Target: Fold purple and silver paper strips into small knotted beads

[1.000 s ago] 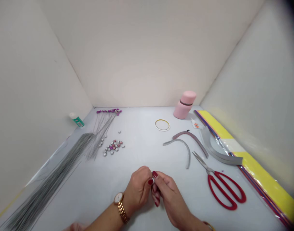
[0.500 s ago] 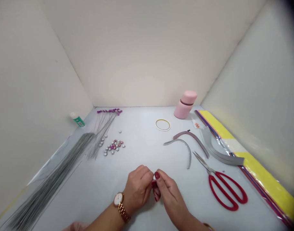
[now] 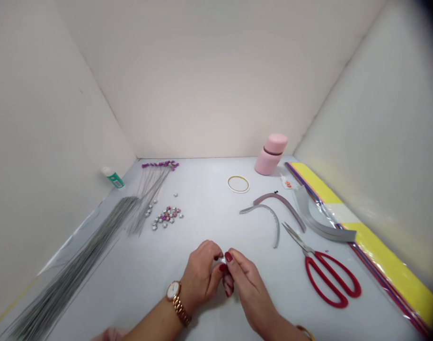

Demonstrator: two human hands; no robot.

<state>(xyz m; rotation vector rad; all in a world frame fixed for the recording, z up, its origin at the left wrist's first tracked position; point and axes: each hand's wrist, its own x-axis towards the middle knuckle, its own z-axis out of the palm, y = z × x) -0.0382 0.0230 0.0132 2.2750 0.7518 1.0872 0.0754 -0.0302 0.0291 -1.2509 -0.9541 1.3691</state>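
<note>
My left hand [image 3: 203, 271], with a gold watch on its wrist, meets my right hand [image 3: 247, 284] near the front of the table. Between the fingertips of both hands is a small silvery-white folded paper piece [image 3: 222, 260], mostly covered by the fingers. Thumb and fingers of each hand are pinched together on it. Ahead and to the left lies a pile of little silver, pink and purple folded paper stars [image 3: 169, 215]. Two curved bundles of paper strips, a silver one [image 3: 275, 221] and a dull pink one [image 3: 287, 204], rest to the right of the hands.
Red-handled scissors [image 3: 321, 270] lie at right, beside a wider grey strip bundle [image 3: 319, 227] and packed coloured sheets [image 3: 383, 258]. Behind are a tape roll [image 3: 238, 191] and pink bottle [image 3: 268, 162]. Grey wires [image 3: 84, 251], purple-tipped stems [image 3: 161, 166] and a glue stick [image 3: 114, 179] are left.
My left fingers have shifted and uncurled a little, so the left thumb and more of the silvery piece show. My right hand keeps its pinch. The view has moved slightly.
</note>
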